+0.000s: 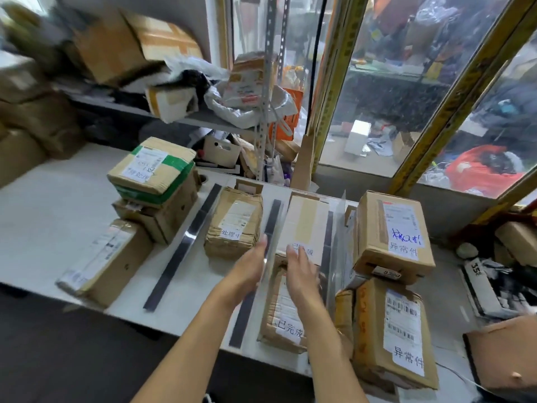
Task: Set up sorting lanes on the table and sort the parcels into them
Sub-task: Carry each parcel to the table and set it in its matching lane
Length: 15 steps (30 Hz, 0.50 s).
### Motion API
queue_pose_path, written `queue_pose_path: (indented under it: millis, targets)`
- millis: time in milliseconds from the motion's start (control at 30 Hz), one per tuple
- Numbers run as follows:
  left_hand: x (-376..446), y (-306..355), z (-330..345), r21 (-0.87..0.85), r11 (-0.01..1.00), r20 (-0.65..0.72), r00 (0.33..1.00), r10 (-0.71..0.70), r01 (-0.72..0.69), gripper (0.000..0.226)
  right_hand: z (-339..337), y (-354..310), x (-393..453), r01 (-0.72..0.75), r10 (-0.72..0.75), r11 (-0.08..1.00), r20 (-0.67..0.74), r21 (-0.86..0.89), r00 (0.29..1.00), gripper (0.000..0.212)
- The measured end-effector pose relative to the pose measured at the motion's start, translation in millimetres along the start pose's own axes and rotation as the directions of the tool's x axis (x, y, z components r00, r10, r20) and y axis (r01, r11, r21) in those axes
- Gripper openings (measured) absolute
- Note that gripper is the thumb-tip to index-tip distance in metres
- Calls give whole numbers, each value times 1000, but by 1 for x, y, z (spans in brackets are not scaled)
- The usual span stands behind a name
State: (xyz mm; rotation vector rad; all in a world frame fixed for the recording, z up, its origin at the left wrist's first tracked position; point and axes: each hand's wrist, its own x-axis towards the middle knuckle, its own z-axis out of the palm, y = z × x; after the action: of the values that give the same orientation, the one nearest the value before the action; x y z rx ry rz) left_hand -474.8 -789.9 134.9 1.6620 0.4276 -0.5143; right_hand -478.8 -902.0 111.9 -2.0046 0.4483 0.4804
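White table [58,205] filled most of the view, with a cluttered shelf [203,119] of boxes at about 11 o'clock and a big window [406,97] at 1 o'clock. Three dark strips lay on the table and cut it into lanes: the left strip [186,242], the middle strip [255,274] and the right strip [327,242], which was partly hidden.

At 9 o'clock, left of the left strip, a stack of boxes [154,181] stood with a green-taped box on top, and a long parcel [101,263] lay in front of it. Between the left and middle strips sat a wrinkled brown parcel [235,225] with a white label. Between the middle and right strips lay a pale flat parcel [305,225] and, nearer to the person, a brown parcel [286,312] with a handwritten label. At 3 o'clock, two more boxes stood: the far box [392,234] and the near box [398,335], both with handwritten labels.

Both hands reached forward in the middle of the view. The left hand [247,274] was over the middle strip, fingers straight and together, holding nothing. The right hand [300,274] was flat and spread over the two parcels in the third lane, and I cannot tell if it touched them. Something clear and glossy [337,228] stood between the parcels, its shape not sure.
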Motion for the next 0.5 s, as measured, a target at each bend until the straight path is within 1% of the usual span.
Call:
queue_pose_path:
  millis: [33,67,100,133,167,233,267,333,433,500]
  targets:
    - [0,-2,-18,10,998,-58,997,56,-56,73,10,-12,1,60,-60,996,9,-58,998,71]
    - [-2,-4,-36,24,993,-119,986,117,-115,77,21,-26,-4,120,-115,986,44,-114,992,71]
    - [-6,-3,-63,39,983,-212,960,183,-179,75,38,-45,-5,216,-206,959,70,-182,976,73]
    - [-13,-6,-89,69,971,-307,921,240,-230,70,55,-57,-2,290,-272,927,104,-239,957,75]
    - [-22,-9,-118,112,952,-403,863,305,-285,66,76,-74,-1,352,-322,890,146,-290,935,76]
    - [-43,-14,-174,196,922,-512,767,386,-333,70,115,-111,-5,486,-440,800,207,-351,874,78]
    - [-54,-20,-209,250,910,-570,709,415,-331,74,142,-135,-10,562,-507,738,242,-373,827,79]
    - [-76,-34,-273,338,898,-684,581,441,-282,83,197,-177,-22,673,-579,615,345,-411,739,79]
    - [-109,-56,-363,462,876,-774,419,474,-138,90,281,-227,-42,774,-658,453,419,-443,626,79]
    - [-125,-75,-424,492,867,-802,349,485,-74,89,338,-253,-59,803,-671,401,456,-441,585,81]
